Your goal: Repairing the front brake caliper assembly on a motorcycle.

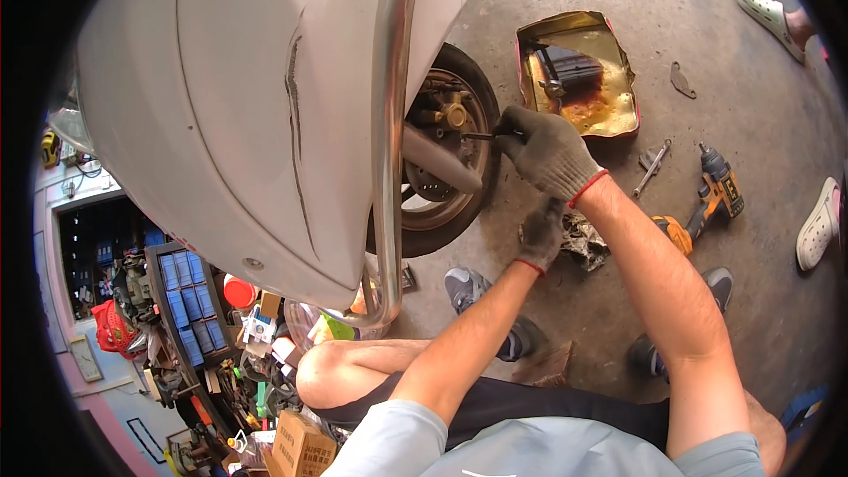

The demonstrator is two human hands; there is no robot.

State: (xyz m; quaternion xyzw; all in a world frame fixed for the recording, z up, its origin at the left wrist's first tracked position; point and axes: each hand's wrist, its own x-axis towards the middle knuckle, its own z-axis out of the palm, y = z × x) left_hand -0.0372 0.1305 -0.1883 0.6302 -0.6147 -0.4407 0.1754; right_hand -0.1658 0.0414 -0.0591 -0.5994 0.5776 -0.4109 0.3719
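My right hand (549, 157), in a grey-brown knit glove with a red cuff, pinches a thin dark rod (478, 136). The rod points left at the brake caliper (452, 115) inside the scooter wheel (473, 185); whether its tip touches is too small to tell. My left hand (541, 235), gloved likewise, is just below the right one, its fingers curled. What they hold, if anything, I cannot make out. Close beside it, a crumpled grey rag (585, 243) lies on the floor. The scooter's white body (238, 106) and chrome bar (393, 106) stand left of both hands.
A cut-open metal tin (623, 115) with oily liquid and a dark part stands beyond my right hand. A wrench (652, 168), an orange-black cordless impact driver (720, 181) and a flat metal plate (681, 79) lie right. Another person's clog (817, 225) is at far right; cluttered shelves fill the lower left.
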